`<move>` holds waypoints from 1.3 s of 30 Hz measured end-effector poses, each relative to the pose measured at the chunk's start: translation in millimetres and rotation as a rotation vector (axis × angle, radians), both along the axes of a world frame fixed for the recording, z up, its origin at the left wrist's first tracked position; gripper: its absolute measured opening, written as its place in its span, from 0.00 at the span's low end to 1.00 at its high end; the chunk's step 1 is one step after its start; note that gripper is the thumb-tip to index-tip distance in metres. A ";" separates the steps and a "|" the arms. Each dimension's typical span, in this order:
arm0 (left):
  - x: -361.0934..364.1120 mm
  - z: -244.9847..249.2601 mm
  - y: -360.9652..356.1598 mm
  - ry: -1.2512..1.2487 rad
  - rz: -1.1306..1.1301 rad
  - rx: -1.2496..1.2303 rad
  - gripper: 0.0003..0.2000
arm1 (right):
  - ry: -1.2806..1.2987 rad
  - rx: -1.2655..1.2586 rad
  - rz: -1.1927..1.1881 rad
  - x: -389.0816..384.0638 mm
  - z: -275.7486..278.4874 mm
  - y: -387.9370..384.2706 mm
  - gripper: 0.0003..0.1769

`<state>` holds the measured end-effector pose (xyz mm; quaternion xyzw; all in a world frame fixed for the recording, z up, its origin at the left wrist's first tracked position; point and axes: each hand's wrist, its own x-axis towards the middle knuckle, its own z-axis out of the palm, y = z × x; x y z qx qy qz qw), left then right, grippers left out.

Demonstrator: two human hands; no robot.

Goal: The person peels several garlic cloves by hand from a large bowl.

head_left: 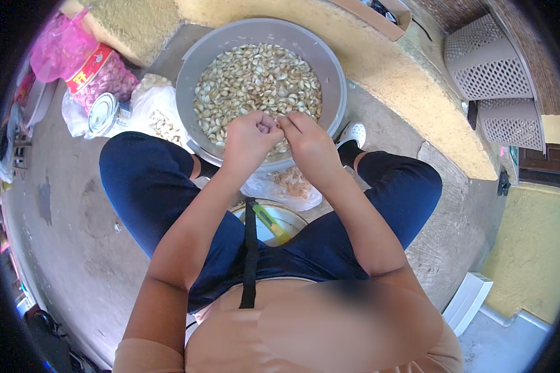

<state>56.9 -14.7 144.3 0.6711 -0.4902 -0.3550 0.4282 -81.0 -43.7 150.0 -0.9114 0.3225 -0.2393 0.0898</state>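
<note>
A large grey tub (338, 68) holds many pale garlic cloves (255, 78), which look to lie in water. Over its near part my left hand (250, 140) and my right hand (303, 146) meet at the fingertips. The fingers of both are closed in a pinch, and whatever is between them is too small and hidden to name. Below the hands, at the near side of the tub, lies a clear plastic bag (295, 186) with light brown peelings. A white bag (162, 121) with more pale cloves rests left of the tub.
Left of the tub are a pink net sack (109, 78) with a red label and a tin can (104, 113). Between my legs lies a green and yellow cutter (270, 224) on a white lid. A low yellow wall (410, 87) curves behind, with grey baskets (491, 62) at right.
</note>
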 end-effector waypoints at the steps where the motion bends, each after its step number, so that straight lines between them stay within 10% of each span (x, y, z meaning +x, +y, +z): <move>1: -0.5 -0.4 0.2 0.012 0.007 0.002 0.05 | -0.002 0.006 0.003 0.1 -1.1 0.2 0.15; 30: 8.4 2.6 -3.6 0.445 -0.085 0.075 0.06 | -0.263 0.205 -0.023 -4.6 10.7 -7.5 0.11; 39: 11.1 -4.3 -5.5 0.489 -0.076 0.118 0.05 | -0.472 0.742 -0.058 -7.9 18.9 -7.2 0.12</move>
